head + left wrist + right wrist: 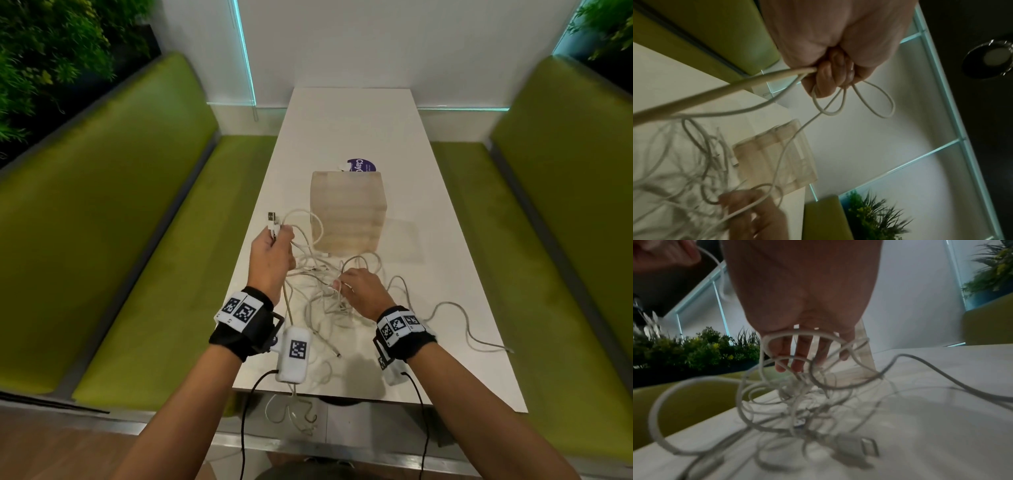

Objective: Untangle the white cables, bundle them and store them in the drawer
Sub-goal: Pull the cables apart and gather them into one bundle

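Observation:
A tangle of white cables (pixel 317 274) lies on the white table (pixel 346 120) in front of a pale wooden drawer box (pixel 347 209). My left hand (pixel 274 248) is raised left of the box and grips several strands (pixel 830 73); a USB plug (pixel 271 217) sticks up from it and loops (pixel 875 100) hang below. Lower down, my right hand (pixel 359 291) is in the tangle. Its thumb and forefinger pinch a strand, while the other fingers (pixel 801 353) point down through cable loops (pixel 797 335). Another USB plug (pixel 869 447) lies near it.
One cable (pixel 455 308) trails to the table's right edge, and another (pixel 291 411) hangs over the front edge. A purple round sticker (pixel 361 164) shows behind the box. Green benches (pixel 137 240) (pixel 548 205) flank the table.

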